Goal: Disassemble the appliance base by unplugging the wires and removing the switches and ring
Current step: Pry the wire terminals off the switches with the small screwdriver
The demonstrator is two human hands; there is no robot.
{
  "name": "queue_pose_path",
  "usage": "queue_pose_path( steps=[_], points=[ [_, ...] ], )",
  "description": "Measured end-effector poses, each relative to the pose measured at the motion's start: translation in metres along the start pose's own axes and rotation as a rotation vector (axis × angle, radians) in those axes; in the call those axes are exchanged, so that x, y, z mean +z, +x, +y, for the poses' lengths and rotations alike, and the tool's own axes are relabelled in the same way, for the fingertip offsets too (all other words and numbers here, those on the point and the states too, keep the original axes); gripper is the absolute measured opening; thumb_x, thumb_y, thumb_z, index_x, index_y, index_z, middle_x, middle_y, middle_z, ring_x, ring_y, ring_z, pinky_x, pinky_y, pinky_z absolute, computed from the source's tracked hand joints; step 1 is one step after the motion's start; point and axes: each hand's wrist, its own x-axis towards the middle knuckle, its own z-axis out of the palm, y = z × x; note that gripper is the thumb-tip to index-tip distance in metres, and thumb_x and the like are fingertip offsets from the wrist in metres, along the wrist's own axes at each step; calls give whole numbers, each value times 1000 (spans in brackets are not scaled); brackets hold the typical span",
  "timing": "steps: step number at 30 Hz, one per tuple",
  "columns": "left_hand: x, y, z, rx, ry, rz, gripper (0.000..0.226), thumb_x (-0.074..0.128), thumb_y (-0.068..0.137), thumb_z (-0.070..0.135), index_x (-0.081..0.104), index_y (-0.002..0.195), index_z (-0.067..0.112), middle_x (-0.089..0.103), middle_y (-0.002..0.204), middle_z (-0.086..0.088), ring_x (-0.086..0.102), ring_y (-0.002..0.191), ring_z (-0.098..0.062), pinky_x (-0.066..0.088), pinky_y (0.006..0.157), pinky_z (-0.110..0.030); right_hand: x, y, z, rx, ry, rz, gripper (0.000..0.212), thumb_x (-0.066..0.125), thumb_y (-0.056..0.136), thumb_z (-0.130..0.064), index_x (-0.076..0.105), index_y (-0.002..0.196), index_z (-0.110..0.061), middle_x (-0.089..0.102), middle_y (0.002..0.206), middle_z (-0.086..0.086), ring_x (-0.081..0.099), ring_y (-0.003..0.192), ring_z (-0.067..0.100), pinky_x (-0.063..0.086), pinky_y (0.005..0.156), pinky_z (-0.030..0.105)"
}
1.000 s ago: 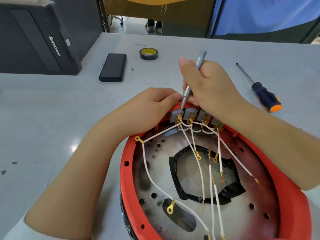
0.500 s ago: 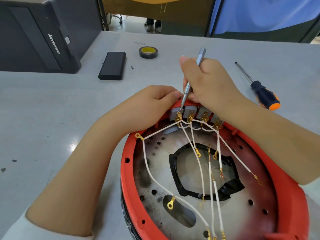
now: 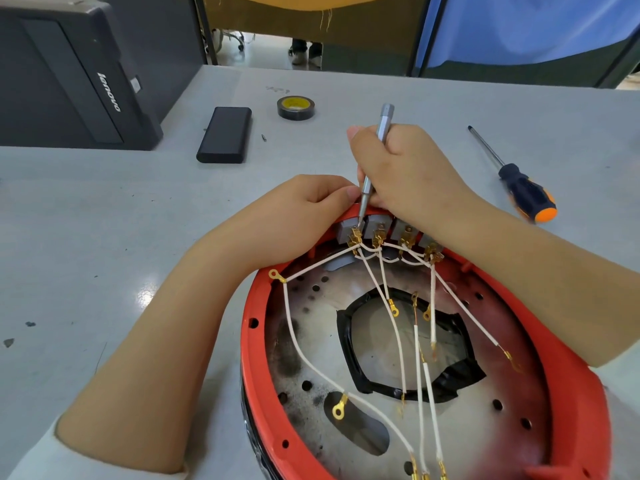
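On a grey table (image 3: 104, 237), the red appliance base (image 3: 252, 341) lies open. The right hand (image 3: 405, 171) grips a slim metal screwdriver (image 3: 375, 157) at the leftmost switch (image 3: 346, 230); the left hand (image 3: 304, 216) clutches the rim. A slip could bend the brass terminal (image 3: 355, 237) or jab the left fingers.

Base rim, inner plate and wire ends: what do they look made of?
Rim: likely moulded plastic, matte orange-red, with small holes. Plate: probably sheet metal, dull grey, perforated, with dark scorch-like stains. Wire ends: brass-coloured metal ring terminals, shiny, on white-sleeved wires; whether that sleeve is fabric or plastic is unclear.
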Motion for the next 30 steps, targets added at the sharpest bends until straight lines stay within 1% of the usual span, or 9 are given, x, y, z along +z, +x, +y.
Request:
queue_pose_path(
  steps=[4,9,12,15,18,21,25,28,30],
  points=[
    [-1,0,-1,8,2,9,33,34,100,41,66,103,34,70,98,4,63,92,-15,47,86,-27,-2,-7,3,-75,34,74,45,39,103,-26,45,58,-18,45,52,-6,49,48,2,40,50,12],
    [0,1,-3,13,-1,18,33,35,100,40,66,103,33,70,97,7,60,87,-6,41,78,-11,-1,-6,3,-90,13,63,44,38,103,-27,43,60,-18,43,54,-5,48,48,0,39,50,11],
    [0,1,-3,2,10,19,33,34,100,41,66,104,33,69,100,5,61,92,-10,43,84,-15,0,0,2,-35,-7,20,45,39,102,-28,42,59,-17,43,52,-7,46,45,0,38,50,14],
    [0,1,-2,-1,11,7,34,34,101,39,66,107,30,69,104,-2,62,96,-19,46,89,-32,-1,7,0,31,-39,-56,46,40,101,-29,41,57,-17,43,49,-8,43,41,1,38,53,20],
    [0,2,-2,-3,7,2,35,34,101,38,66,107,27,68,105,-6,61,99,-23,46,91,-38,-1,10,-1,57,-55,-86,46,41,100,-30,43,56,-17,45,51,-7,43,42,2,43,58,27],
    [0,2,-2,-6,-2,-3,34,34,101,38,66,107,28,68,105,-4,61,98,-20,46,92,-36,0,10,0,61,-66,-81,47,41,100,-29,42,55,-17,44,50,-7,42,40,1,41,56,25],
    [-1,1,-2,-1,-7,6,33,35,100,40,66,105,33,70,101,6,62,94,-11,44,88,-21,-1,-1,2,-42,2,40,46,40,102,-26,42,56,-16,42,51,-5,45,45,0,38,52,16],
    [0,1,-3,3,9,14,33,34,100,41,66,103,35,70,97,7,62,91,-11,45,84,-19,-2,-7,3,-122,101,82,44,39,103,-24,43,60,-17,41,52,-4,47,46,2,37,49,11],
    [0,1,-2,6,13,15,34,34,100,41,66,104,32,69,101,1,62,95,-16,46,87,-24,-1,-6,2,-140,83,54,43,39,103,-24,42,60,-18,41,52,-5,46,47,3,37,49,12]
  ],
)
